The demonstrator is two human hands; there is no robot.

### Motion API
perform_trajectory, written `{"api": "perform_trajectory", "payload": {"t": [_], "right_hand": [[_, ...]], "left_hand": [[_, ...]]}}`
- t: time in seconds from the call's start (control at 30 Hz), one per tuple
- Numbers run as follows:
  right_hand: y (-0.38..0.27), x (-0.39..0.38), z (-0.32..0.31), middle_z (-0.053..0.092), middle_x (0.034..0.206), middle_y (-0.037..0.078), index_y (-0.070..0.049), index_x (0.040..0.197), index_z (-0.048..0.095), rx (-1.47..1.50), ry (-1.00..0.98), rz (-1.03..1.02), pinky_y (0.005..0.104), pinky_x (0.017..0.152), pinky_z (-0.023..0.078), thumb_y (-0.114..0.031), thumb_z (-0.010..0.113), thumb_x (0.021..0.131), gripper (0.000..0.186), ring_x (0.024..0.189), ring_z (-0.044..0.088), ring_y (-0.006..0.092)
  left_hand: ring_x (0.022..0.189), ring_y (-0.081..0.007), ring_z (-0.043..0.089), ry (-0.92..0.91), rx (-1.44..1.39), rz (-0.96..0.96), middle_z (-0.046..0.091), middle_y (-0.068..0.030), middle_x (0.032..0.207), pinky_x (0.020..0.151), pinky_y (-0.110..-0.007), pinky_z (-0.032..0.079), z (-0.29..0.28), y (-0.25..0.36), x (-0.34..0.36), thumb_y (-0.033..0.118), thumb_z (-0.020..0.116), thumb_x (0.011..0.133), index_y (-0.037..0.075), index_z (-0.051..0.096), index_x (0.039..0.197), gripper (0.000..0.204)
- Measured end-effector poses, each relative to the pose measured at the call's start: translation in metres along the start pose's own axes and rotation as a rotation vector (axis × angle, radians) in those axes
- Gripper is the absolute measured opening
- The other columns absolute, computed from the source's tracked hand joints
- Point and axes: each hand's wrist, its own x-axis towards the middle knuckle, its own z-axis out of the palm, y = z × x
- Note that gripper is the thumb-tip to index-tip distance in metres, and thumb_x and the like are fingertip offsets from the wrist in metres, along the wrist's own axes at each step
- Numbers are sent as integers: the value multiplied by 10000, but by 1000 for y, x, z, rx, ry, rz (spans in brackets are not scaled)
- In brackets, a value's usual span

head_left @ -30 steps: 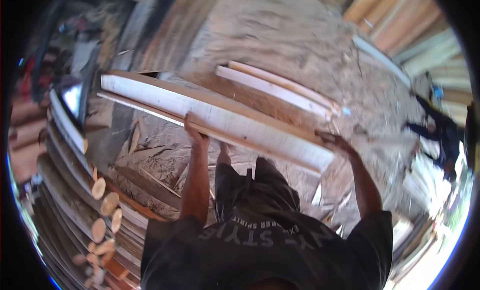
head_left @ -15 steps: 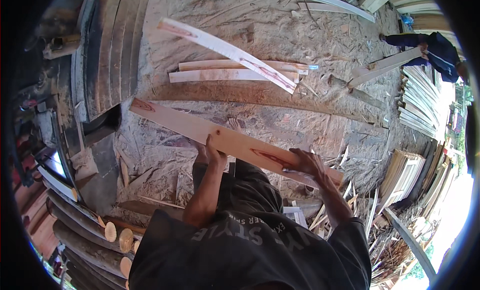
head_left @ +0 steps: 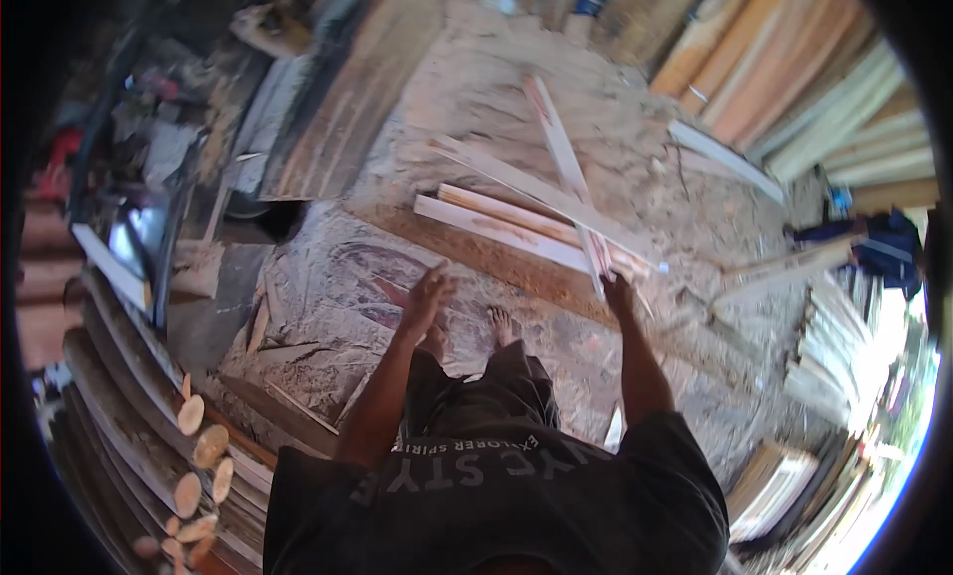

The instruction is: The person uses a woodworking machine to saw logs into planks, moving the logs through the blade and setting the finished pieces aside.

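Note:
A pale plank with reddish grain (head_left: 562, 158) stretches away from me across other boards. Its near end is at my right hand (head_left: 617, 291), whose fingers are closed around it. My left hand (head_left: 427, 295) hangs in the air over the dusty ground, slightly blurred, with its fingers apart and nothing in it. Under the held plank lies a second board (head_left: 526, 188), set slantwise. Two more pale boards (head_left: 501, 235) lie side by side beneath that one. A long brown beam (head_left: 476, 253) runs along the ground on the near side of them.
Round logs with cut ends (head_left: 189, 413) are stacked at lower left. Dark wide boards (head_left: 342, 109) stand at upper left. Tall slabs (head_left: 764, 69) lean at upper right. Another person (head_left: 886, 253) at far right handles a board (head_left: 789, 275). Stacked planks (head_left: 774, 491) sit lower right.
My left hand has let go of the plank. My right hand has carried it forward and swung it round, from across my body to over the boards on the ground. The view has turned.

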Motion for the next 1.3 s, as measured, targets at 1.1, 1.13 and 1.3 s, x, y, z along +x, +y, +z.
{"api": "perform_trajectory", "payload": {"t": [1.1,1.13,1.3], "right_hand": [[-1371,140,484,630,1092,158,-115,1033,650,-113,56,-1267,408,837,474,-359,531,857,323,994,598,354],[-1380,148,490,631,1091,158,-113,1034,649,-137,-13,-1251,405,834,475,-354,535,857,320,994,600,351],[-1412,187,497,635,1089,155,-102,1036,646,-115,-95,-1248,395,821,479,-334,557,858,305,989,608,337]], "left_hand": [[1291,-311,401,1979,761,1035,421,-172,1390,1080,-449,297,-564,543,-436,540,315,946,85,326,1421,658],[1298,-315,391,1902,727,1102,395,-169,1412,1081,-451,295,-577,554,-442,539,327,944,81,308,1428,667],[1233,-292,451,2314,593,897,362,-184,1411,1003,-390,396,-604,634,-366,327,390,994,131,272,1455,515]]}}
